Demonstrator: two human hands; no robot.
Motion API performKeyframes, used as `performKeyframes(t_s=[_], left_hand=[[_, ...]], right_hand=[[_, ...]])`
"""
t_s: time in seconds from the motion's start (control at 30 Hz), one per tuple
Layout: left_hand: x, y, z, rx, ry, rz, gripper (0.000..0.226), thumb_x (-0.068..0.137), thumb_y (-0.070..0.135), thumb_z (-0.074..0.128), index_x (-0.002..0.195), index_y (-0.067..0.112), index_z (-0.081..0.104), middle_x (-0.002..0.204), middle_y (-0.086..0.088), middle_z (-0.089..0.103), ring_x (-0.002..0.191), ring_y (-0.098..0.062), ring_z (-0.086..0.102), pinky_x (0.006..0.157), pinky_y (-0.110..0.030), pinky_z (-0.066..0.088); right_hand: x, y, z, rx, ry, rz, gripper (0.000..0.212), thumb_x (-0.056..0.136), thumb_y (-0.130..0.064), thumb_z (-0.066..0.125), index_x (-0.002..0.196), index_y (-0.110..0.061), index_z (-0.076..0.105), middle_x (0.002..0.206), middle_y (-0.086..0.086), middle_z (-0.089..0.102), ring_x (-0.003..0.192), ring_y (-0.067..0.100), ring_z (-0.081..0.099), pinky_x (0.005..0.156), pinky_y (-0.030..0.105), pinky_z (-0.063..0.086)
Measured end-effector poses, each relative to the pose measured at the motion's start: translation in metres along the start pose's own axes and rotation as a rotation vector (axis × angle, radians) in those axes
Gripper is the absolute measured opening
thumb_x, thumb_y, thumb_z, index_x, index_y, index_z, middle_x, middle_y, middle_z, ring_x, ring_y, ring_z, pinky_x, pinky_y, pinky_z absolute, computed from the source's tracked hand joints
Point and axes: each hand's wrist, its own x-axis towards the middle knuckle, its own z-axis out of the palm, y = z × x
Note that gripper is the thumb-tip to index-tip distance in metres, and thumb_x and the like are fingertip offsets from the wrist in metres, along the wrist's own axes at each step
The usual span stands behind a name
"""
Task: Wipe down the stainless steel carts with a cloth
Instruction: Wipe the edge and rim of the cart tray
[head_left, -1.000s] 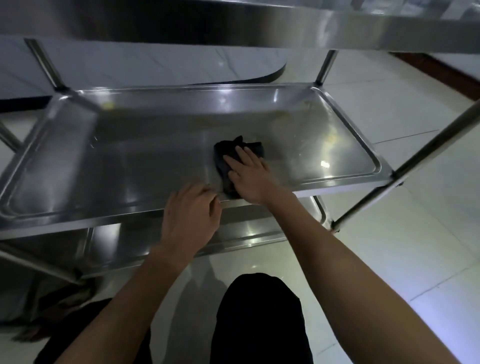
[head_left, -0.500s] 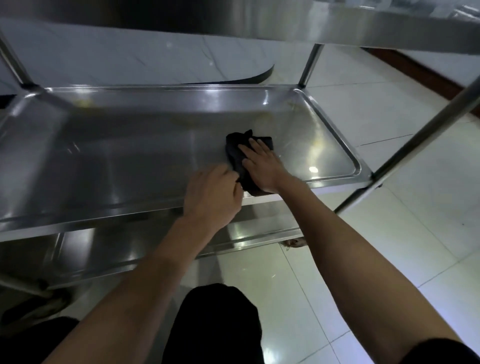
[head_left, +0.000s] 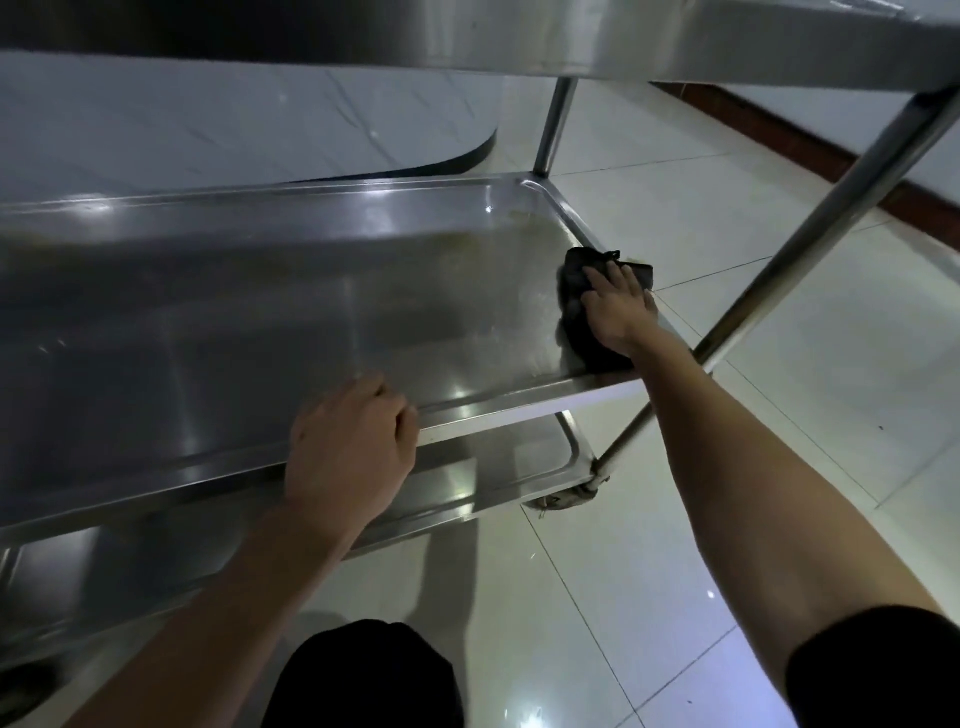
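A stainless steel cart fills the view, and its middle shelf (head_left: 260, 322) is a shallow tray with a raised rim. A black cloth (head_left: 574, 280) lies crumpled at the shelf's right end, against the rim. My right hand (head_left: 615, 306) presses flat on the cloth with straight, spread fingers. My left hand (head_left: 348, 452) grips the near front edge of the same shelf, fingers curled over the rim.
The cart's top shelf (head_left: 519, 36) hangs overhead and a lower shelf (head_left: 493, 467) shows beneath. An upright post (head_left: 810, 228) rises at the near right, another post (head_left: 556, 124) at the far right. A caster (head_left: 566, 499) stands on the glossy tiled floor (head_left: 727, 441). My dark-clothed knee (head_left: 363, 675) is below.
My right hand has slid the cloth from the shelf's middle to its right end. My left hand keeps its grip on the front rim. The view has shifted right.
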Motion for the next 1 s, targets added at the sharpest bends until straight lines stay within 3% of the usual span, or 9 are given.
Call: performKeyframes(t_s=[0.2, 0.47, 0.57, 0.67, 0.8, 1.0], left_hand=[[0.001, 0.001, 0.001, 0.033, -0.003, 0.015, 0.028, 0.094, 0.025, 0.058, 0.067, 0.018, 0.062, 0.077, 0.003, 0.058, 0.068, -0.024, 0.059, 0.059, -0.03, 0.033], [-0.002, -0.009, -0.003, -0.076, -0.035, -0.01, 0.025, 0.097, 0.03, 0.054, 0.079, 0.022, 0.07, 0.084, 0.006, 0.058, 0.073, -0.019, 0.054, 0.066, -0.031, 0.038], [-0.009, -0.03, -0.008, -0.104, -0.055, 0.032, 0.027, 0.098, 0.033, 0.048, 0.09, 0.025, 0.073, 0.093, 0.007, 0.063, 0.08, -0.014, 0.055, 0.075, -0.034, 0.048], [-0.019, -0.073, -0.017, -0.063, 0.005, -0.044, 0.028, 0.098, 0.035, 0.046, 0.096, 0.024, 0.072, 0.103, 0.004, 0.063, 0.092, -0.017, 0.059, 0.084, -0.039, 0.051], [-0.033, -0.126, -0.024, 0.038, 0.055, -0.117, 0.022, 0.094, 0.033, 0.055, 0.104, 0.026, 0.074, 0.106, 0.001, 0.069, 0.093, -0.024, 0.062, 0.087, -0.04, 0.049], [-0.037, -0.135, -0.022, 0.032, 0.059, -0.1, 0.024, 0.092, 0.025, 0.055, 0.102, 0.019, 0.077, 0.107, 0.0, 0.07, 0.094, -0.024, 0.064, 0.085, -0.041, 0.051]], right_hand=[[-0.002, -0.015, 0.009, -0.003, -0.034, -0.057, 0.054, 0.102, -0.033, 0.028, 0.156, -0.03, 0.024, 0.167, 0.003, 0.006, 0.154, 0.02, 0.002, 0.123, 0.048, 0.005], [-0.039, -0.135, 0.05, 0.04, -0.166, -0.329, 0.057, 0.098, -0.043, 0.025, 0.155, -0.039, 0.021, 0.168, -0.001, 0.003, 0.153, 0.017, -0.003, 0.12, 0.046, 0.002], [-0.05, -0.167, 0.059, 0.053, -0.208, -0.385, 0.055, 0.101, -0.041, 0.028, 0.155, -0.04, 0.021, 0.168, -0.001, 0.002, 0.153, 0.017, -0.003, 0.12, 0.045, 0.001], [-0.057, -0.188, 0.063, 0.059, -0.236, -0.407, 0.054, 0.102, -0.04, 0.027, 0.155, -0.041, 0.02, 0.168, -0.002, 0.001, 0.153, 0.016, -0.004, 0.12, 0.044, 0.0], [-0.068, -0.222, 0.071, 0.027, -0.25, -0.486, 0.054, 0.103, -0.04, 0.026, 0.156, -0.039, 0.018, 0.168, -0.002, -0.001, 0.153, 0.016, -0.006, 0.12, 0.044, 0.0], [-0.088, -0.276, 0.088, -0.003, -0.233, -0.609, 0.052, 0.105, -0.038, 0.026, 0.156, -0.036, 0.019, 0.168, 0.0, 0.0, 0.154, 0.019, -0.005, 0.121, 0.046, 0.002]])
